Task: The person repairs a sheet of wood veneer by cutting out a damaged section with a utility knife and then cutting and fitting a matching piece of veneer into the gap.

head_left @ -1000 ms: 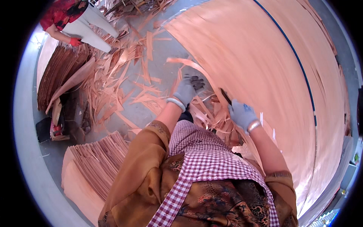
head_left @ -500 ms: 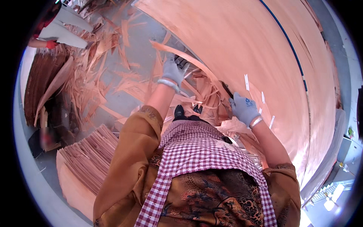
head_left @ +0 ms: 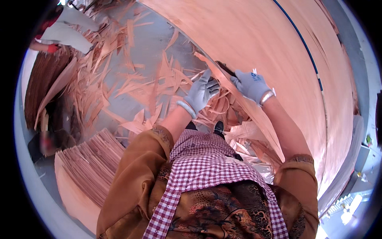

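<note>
In my gloved right hand (head_left: 250, 85) is a dark flat-bladed knife (head_left: 225, 69), its blade lying over the near edge of a wide pinkish veneer sheet (head_left: 278, 44). A long veneer strip (head_left: 234, 91) slants along that edge, from beyond the blade down past my right wrist. My left hand (head_left: 202, 92), in a grey glove, is beside the strip with its fingers stretched and apart, holding nothing that I can see.
Veneer scraps (head_left: 155, 79) litter the grey floor, with more by my shoes (head_left: 218, 126). Stacked veneer sheets (head_left: 91, 159) stand at lower left, a darker stack (head_left: 45, 87) beyond. A blue cord (head_left: 298, 36) crosses the sheet. Another person (head_left: 67, 32) works at far left.
My right hand and the knife have moved farther along the sheet's edge. My left hand has come rightward and nearer, its fingers now spread; the strip has swung down toward my right wrist.
</note>
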A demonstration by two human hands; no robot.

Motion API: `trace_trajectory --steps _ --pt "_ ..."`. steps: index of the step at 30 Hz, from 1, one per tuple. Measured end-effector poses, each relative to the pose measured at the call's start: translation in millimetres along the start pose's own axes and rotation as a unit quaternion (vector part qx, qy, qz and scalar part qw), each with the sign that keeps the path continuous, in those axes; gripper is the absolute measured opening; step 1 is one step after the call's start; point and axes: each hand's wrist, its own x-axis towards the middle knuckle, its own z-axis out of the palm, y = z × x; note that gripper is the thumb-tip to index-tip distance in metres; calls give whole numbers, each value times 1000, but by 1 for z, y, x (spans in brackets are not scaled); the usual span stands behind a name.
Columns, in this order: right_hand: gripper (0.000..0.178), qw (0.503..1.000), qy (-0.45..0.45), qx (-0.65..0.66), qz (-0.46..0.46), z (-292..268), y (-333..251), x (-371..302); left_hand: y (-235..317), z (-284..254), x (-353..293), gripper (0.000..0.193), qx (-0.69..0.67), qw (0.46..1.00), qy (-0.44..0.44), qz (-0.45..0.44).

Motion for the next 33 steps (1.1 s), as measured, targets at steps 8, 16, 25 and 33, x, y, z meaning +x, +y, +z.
trace_trajectory --steps 8,16,25,33 --pt "25 997 17 -48 -56 5 -14 0 -46 17 -13 56 9 998 21 59" --pt "28 999 41 11 -25 70 58 -88 -75 43 6 17 46 979 129 149" --pt "35 999 -26 18 16 84 104 -165 -118 89 -27 38 -51 991 93 79" --pt "35 998 -15 1 65 92 95 -170 -108 75 -5 29 230 932 203 196"
